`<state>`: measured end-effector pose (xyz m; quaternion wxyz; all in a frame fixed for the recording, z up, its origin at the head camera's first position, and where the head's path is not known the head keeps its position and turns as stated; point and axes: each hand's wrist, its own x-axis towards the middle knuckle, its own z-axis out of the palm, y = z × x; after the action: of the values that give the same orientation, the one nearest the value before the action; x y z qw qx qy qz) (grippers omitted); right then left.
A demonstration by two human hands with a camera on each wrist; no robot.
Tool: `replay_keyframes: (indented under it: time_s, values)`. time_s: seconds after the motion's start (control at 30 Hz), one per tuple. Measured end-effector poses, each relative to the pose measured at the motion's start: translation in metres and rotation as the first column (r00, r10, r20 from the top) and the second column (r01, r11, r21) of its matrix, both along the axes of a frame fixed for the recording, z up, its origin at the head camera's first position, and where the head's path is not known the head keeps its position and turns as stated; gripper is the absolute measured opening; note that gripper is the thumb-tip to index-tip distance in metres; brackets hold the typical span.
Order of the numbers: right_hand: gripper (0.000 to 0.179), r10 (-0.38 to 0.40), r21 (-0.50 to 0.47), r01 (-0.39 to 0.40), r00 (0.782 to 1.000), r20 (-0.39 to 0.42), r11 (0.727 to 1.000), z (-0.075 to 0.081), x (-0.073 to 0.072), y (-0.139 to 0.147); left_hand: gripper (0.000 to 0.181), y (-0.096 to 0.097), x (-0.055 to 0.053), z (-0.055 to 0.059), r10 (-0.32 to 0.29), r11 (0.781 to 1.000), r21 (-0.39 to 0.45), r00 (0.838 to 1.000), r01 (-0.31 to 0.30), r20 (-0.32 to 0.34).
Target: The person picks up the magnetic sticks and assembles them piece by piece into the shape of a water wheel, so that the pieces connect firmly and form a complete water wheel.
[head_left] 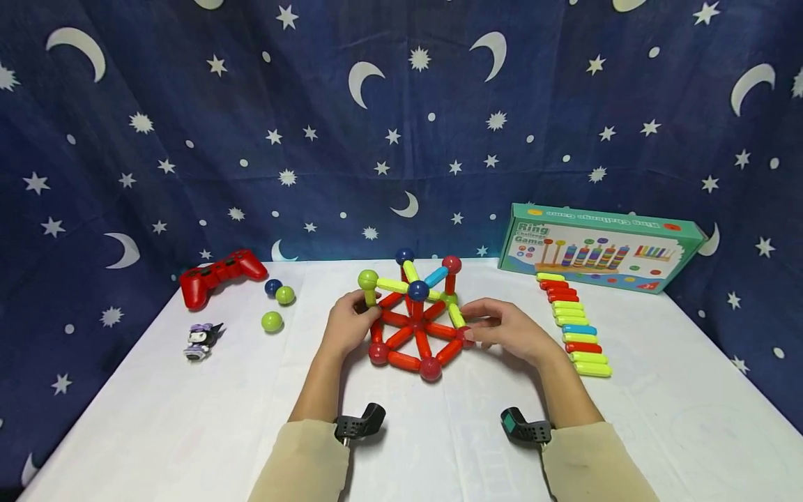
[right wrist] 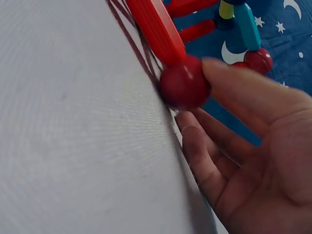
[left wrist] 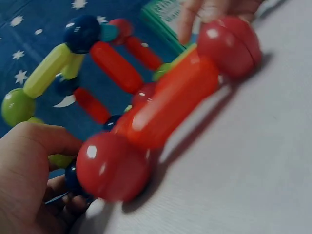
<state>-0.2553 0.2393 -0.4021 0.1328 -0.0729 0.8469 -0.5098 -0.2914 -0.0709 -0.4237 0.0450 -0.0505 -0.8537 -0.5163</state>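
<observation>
A structure of magnetic rods and balls (head_left: 403, 362) stands on the table before me, a red spoked base with uprights and yellow-green and blue rods above. At its left side my left hand (head_left: 347, 325) grips it, thumb in front and fingers behind by a dark blue ball (left wrist: 73, 176). A red corner ball (left wrist: 113, 165) is just beside that thumb in the left wrist view. My right hand (head_left: 517, 330) holds the right corner, its thumb on a red ball (right wrist: 185, 82) and its other fingers bent below and behind the ball.
Several loose rods (head_left: 580, 329) lie in a column at the right, before a Ring Challenge Game box (head_left: 596, 251). On the left are a red game controller (head_left: 219, 276), a small figurine (head_left: 202, 341), two green balls (head_left: 272, 321) and a blue ball (head_left: 272, 288). A starry curtain (head_left: 339, 174) hangs behind.
</observation>
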Motion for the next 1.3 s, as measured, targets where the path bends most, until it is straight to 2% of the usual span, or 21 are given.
replay_keyframes:
  time_s: [0.13, 0.3, 0.43, 0.57, 0.7, 0.83, 1.0, 1.17, 1.3]
  values:
    - [0.044, -0.067, 0.004, 0.067, 0.998, -0.023, 0.998, 0.000, 0.001, 0.001, 0.033, 0.001, 0.004, 0.000, -0.018, 0.997, -0.069, 1.000, 0.018, 0.000]
    - [0.036, -0.109, 0.024, 0.110, 0.993, -0.051, 0.994, 0.006, 0.002, 0.002, 0.034, 0.001, 0.005, 0.003, -0.062, 0.996, -0.058, 0.997, 0.064, 0.043]
    - [0.038, -0.126, 0.020, 0.128, 0.989, -0.073, 0.992, 0.023, 0.009, 0.011, 0.036, 0.003, 0.003, 0.004, -0.087, 0.995, -0.045, 0.995, 0.089, 0.043]
    - [0.040, -0.114, 0.039, 0.119, 0.987, -0.118, 0.992, 0.045, 0.020, 0.029, 0.035, 0.001, 0.004, 0.005, -0.083, 0.996, -0.028, 0.995, 0.084, 0.050]
    - [0.043, -0.112, 0.129, 0.130, 0.984, -0.135, 0.983, 0.065, 0.033, 0.057, 0.034, 0.000, 0.005, 0.004, -0.072, 0.997, -0.022, 0.995, 0.073, 0.065]
    - [0.042, -0.085, 0.280, 0.124, 0.985, -0.148, 0.952, 0.073, 0.045, 0.093, 0.033, 0.001, 0.006, 0.003, -0.088, 0.996, -0.007, 0.994, 0.088, 0.061]
    - [0.033, -0.009, 0.428, 0.048, 0.996, -0.092, 0.902, 0.069, 0.057, 0.123, 0.032, 0.001, 0.006, 0.003, -0.083, 0.997, 0.001, 0.994, 0.083, 0.076]
    - [0.023, 0.027, 0.548, 0.005, 0.998, -0.050, 0.836, 0.061, 0.068, 0.135, 0.033, 0.001, 0.005, 0.005, -0.094, 0.996, 0.004, 0.994, 0.093, 0.059]
    - [0.020, 0.034, 0.601, -0.025, 0.999, -0.004, 0.799, 0.056, 0.069, 0.133, 0.032, 0.000, 0.005, 0.004, -0.096, 0.995, -0.001, 0.993, 0.096, 0.065]
